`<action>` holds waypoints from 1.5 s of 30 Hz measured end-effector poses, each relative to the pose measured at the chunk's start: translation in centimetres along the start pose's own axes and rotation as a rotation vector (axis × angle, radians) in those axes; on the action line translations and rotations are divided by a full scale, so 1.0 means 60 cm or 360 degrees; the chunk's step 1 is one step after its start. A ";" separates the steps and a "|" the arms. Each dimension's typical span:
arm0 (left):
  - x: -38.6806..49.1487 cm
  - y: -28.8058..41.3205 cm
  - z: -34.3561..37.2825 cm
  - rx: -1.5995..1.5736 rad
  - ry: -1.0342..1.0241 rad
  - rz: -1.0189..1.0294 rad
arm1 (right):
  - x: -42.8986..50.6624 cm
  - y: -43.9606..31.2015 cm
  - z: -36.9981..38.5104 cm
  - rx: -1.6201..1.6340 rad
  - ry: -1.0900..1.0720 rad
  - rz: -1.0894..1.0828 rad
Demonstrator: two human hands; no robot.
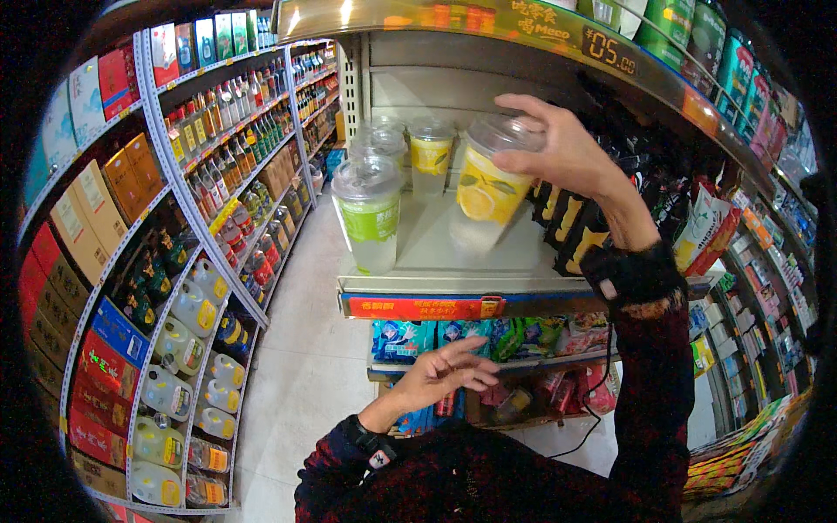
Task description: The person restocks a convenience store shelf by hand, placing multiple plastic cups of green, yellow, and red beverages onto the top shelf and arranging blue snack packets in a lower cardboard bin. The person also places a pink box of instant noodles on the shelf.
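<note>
My right hand (556, 147) grips a lidded plastic drink cup (492, 186) with a yellow lemon-print label, fingers around its lid and upper side. The cup tilts slightly over the shelf board (425, 252), its lower end blurred; I cannot tell if it touches. To its left, near the shelf's front corner, stands a green-labelled lidded cup (368, 219). Behind that one are more clear-lidded cups (379, 144), and another yellow-labelled cup (431, 157) stands further back. My left hand (444, 376) hangs lower, before the shelf below, with its fingers apart and nothing in it.
Dark packages (572, 225) crowd the shelf's right side. Overhead juts an upper shelf edge (458, 23) carrying a price display. Blue snack bags (402, 340) fill the shelf underneath. A black cable (592, 412) dangles at the right. Bottle racks (242, 157) line the left aisle.
</note>
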State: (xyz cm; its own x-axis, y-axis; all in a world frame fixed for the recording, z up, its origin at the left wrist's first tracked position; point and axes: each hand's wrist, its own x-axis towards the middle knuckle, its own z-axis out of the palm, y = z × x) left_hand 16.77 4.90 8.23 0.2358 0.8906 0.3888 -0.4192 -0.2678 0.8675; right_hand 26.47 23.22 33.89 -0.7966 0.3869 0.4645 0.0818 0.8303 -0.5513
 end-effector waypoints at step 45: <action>-0.079 -0.039 -0.086 0.0090 0.0484 -0.0422 | 0.158 0.153 0.106 -0.0263 -0.0290 -0.0160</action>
State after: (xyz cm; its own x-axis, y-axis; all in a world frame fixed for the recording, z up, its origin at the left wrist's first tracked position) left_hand 12.10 3.21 2.78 0.0559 0.9973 0.0470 -0.3280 -0.0261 0.9443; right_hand 15.87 31.97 28.83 -0.8992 0.2327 0.3704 0.0815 0.9210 -0.3809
